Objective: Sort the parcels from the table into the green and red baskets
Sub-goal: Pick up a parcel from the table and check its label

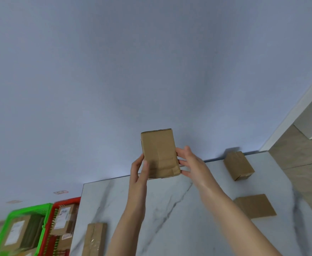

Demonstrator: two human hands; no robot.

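Parcel (159, 154) upright, long axis vert., held by L hand (139, 169), R hand (192, 163).

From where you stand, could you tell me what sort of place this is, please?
Probably an indoor parcel-sorting station: brown cardboard parcels on a white marble-patterned table, beside a green plastic basket and a red plastic basket.

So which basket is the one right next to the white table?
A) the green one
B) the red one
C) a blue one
B: the red basket stands beside the left edge of the table, and the green basket is on the red one's other side, farther from the table.
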